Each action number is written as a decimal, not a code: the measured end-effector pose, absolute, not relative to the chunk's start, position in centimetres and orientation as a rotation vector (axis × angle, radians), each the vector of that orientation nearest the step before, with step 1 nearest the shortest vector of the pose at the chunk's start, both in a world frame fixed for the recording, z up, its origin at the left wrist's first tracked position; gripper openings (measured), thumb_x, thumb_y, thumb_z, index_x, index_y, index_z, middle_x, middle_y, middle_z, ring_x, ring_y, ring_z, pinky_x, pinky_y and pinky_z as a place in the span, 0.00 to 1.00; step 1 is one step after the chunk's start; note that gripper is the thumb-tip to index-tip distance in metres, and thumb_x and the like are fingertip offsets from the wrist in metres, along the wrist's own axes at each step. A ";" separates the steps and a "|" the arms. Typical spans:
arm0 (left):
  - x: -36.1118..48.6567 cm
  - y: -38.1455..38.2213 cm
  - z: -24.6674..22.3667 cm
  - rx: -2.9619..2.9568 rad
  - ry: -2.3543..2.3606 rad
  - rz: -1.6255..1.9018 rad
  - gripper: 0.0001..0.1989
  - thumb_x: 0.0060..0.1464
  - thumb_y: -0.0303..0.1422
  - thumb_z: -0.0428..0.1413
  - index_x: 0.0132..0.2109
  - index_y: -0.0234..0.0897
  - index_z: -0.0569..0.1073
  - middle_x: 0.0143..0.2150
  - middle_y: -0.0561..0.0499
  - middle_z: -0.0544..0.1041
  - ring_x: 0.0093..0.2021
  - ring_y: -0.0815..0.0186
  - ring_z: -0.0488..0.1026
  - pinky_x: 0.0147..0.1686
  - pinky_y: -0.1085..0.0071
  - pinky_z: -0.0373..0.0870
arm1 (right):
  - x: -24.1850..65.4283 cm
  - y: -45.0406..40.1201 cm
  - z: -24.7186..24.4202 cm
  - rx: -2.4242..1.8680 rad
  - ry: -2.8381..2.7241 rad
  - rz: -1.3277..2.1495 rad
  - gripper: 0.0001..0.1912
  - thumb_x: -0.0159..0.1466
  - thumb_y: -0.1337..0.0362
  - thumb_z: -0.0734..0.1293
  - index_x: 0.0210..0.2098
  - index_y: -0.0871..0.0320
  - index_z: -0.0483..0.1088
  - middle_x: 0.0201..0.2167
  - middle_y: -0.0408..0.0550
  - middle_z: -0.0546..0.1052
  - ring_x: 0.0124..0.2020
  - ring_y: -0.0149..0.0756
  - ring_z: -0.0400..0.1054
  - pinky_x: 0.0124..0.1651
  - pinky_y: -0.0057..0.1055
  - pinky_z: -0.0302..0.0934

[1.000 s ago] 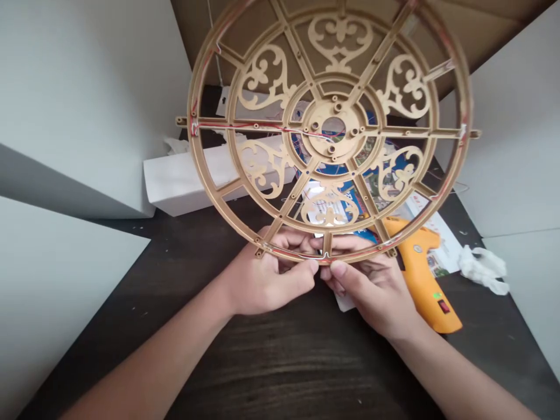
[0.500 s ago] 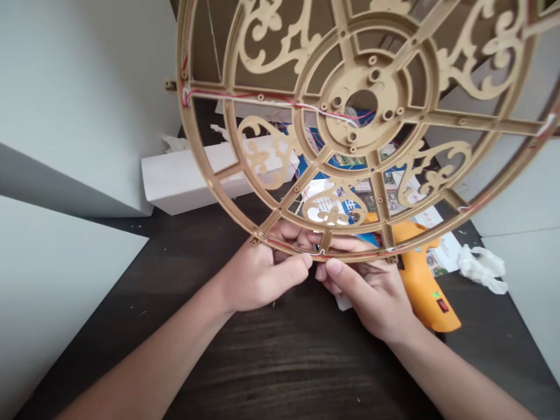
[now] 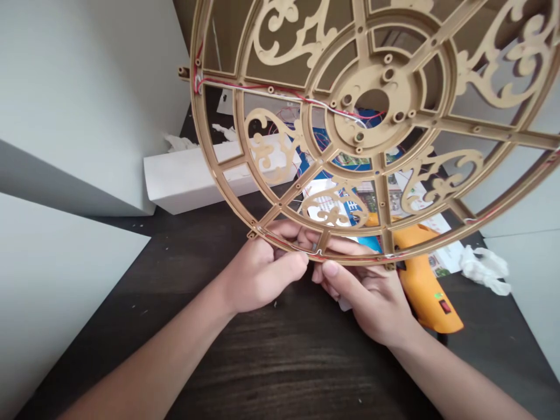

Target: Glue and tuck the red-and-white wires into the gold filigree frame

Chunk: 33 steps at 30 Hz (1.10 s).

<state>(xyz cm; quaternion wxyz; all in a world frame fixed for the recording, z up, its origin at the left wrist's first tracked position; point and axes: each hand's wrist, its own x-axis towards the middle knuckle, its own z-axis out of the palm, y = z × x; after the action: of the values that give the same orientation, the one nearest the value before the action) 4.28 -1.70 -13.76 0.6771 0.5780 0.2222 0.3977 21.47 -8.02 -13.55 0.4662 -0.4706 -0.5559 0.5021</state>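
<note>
One white box (image 3: 184, 184) lies left on a dark table (image 3: 280, 361); near it, a person's left hand (image 3: 266, 271) pinches the lower edge of a gold wheel-shaped frame (image 3: 370, 76), held tilted in the air, red and white wires (image 3: 321, 103) along one spoke; the right hand (image 3: 374, 297) grips just alongside, near an orange glue gun (image 3: 431, 291) and a crumpled white wad (image 3: 483, 268).

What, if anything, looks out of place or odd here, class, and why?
A crumpled white scrap lies right of the orange tool, like litter, and pale specks dot the dark tabletop. The white wire kinks upward on the lower rim of the gold frame instead of following its curve.
</note>
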 end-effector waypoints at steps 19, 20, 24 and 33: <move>4.2 -2.0 -13.1 1.334 0.552 0.873 0.13 0.57 0.35 0.59 0.28 0.34 0.67 0.29 0.50 0.74 0.31 0.69 0.71 0.32 0.73 0.70 | 21.2 -8.6 -13.6 -1.110 -1.279 1.266 0.13 0.69 0.66 0.69 0.53 0.54 0.76 0.28 0.41 0.76 0.23 0.23 0.64 0.23 0.19 0.62; 4.2 -2.0 -13.1 1.334 0.552 0.874 0.13 0.57 0.35 0.59 0.28 0.34 0.67 0.29 0.51 0.74 0.31 0.69 0.71 0.32 0.73 0.70 | 21.3 -8.5 -13.6 -1.114 -1.289 1.257 0.13 0.69 0.66 0.69 0.53 0.54 0.76 0.28 0.41 0.76 0.23 0.22 0.64 0.22 0.19 0.62; 4.3 -1.8 -13.5 1.331 0.545 0.857 0.10 0.56 0.32 0.57 0.28 0.35 0.66 0.28 0.51 0.75 0.28 0.69 0.71 0.29 0.73 0.67 | 21.4 -8.2 -13.8 -1.128 -1.336 1.193 0.13 0.68 0.67 0.68 0.52 0.54 0.76 0.29 0.42 0.77 0.23 0.23 0.65 0.22 0.19 0.62; 3.8 -2.1 -12.8 1.428 0.594 0.824 0.08 0.56 0.31 0.56 0.29 0.35 0.68 0.29 0.51 0.75 0.29 0.70 0.68 0.29 0.72 0.64 | 21.2 -8.6 -13.2 -1.150 -1.391 1.123 0.15 0.68 0.67 0.69 0.53 0.51 0.77 0.28 0.40 0.76 0.22 0.24 0.65 0.33 0.24 0.70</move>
<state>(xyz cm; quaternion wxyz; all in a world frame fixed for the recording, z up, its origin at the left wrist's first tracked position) 3.76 -2.05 -12.81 0.6399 0.6262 0.2606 0.3613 21.24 -8.60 -13.20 0.4866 -0.4728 -0.5717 0.4615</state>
